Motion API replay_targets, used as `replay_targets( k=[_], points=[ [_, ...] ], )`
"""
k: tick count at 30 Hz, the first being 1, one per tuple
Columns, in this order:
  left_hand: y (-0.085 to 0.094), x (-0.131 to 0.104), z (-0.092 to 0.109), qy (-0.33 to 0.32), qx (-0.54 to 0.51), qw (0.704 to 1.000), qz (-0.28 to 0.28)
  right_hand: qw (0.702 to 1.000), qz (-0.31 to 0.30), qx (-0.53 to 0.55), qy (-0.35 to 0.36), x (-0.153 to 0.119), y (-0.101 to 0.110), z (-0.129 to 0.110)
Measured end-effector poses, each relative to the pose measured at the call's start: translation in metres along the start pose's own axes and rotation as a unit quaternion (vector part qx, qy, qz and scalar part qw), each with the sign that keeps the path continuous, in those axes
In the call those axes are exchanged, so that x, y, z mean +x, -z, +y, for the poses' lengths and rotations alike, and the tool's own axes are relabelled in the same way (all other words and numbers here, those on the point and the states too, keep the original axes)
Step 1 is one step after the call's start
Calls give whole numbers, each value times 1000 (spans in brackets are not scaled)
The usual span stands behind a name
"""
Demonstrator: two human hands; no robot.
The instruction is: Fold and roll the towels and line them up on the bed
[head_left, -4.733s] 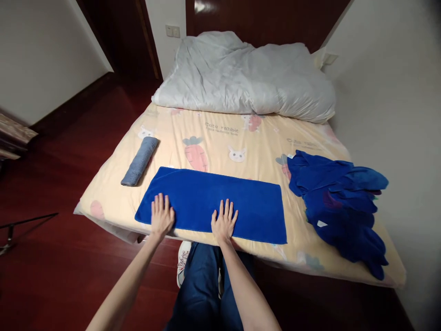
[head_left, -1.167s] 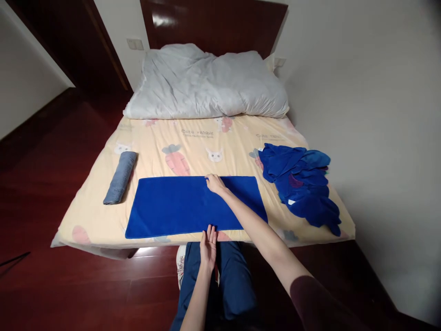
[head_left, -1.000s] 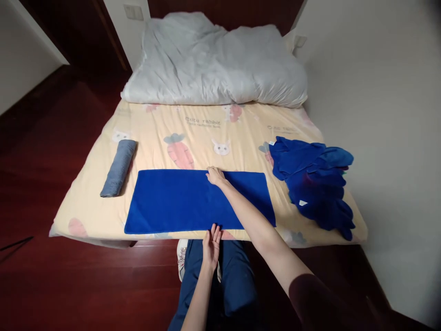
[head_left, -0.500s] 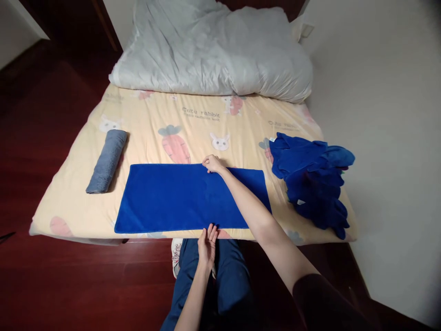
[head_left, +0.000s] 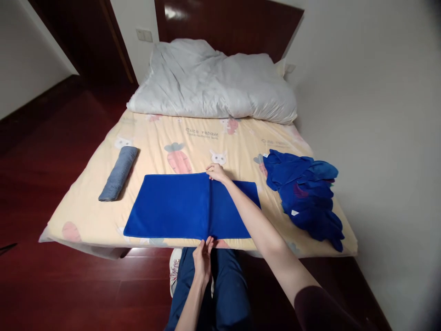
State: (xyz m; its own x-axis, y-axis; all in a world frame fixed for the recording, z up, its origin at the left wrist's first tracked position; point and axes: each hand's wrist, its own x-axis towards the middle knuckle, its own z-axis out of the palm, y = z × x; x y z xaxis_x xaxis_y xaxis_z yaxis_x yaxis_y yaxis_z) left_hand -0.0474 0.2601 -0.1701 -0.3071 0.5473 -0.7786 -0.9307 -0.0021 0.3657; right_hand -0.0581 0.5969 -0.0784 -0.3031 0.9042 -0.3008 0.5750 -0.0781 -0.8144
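Observation:
A blue towel [head_left: 172, 207] lies spread flat across the front of the bed, its long sides running left to right. My right hand [head_left: 216, 172] pinches its far edge near the middle. At the near edge, my left hand [head_left: 202, 257] grips the cloth between thumb and fingers. Between the two hands a narrow ridge of fabric stands up across the towel's width. My right forearm covers part of the towel's right portion.
A rolled grey towel [head_left: 119, 174] rests on the left of the patterned bed sheet [head_left: 86, 216]. To the right sits a crumpled heap of blue cloths [head_left: 303, 193] with white tags. A grey-white quilt [head_left: 220, 87] lies before the dark headboard [head_left: 227, 23]. A wall [head_left: 372, 138] borders the right side.
Both hands have closed on the towel's opposite edges and lifted a ridge between them where it lay flat. The view has tilted up, showing more of the headboard.

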Motion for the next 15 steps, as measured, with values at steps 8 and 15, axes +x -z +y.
replay_targets(
  k=[8, 15],
  points=[
    [-13, -48, 70, -182, 169, 959, -139, 982, 68, 96, 150, -61, 68, -48],
    [-79, -106, 205, -482, 373, 780, -142, 931, 164, 201, 257, -148, 139, -92]
  ],
)
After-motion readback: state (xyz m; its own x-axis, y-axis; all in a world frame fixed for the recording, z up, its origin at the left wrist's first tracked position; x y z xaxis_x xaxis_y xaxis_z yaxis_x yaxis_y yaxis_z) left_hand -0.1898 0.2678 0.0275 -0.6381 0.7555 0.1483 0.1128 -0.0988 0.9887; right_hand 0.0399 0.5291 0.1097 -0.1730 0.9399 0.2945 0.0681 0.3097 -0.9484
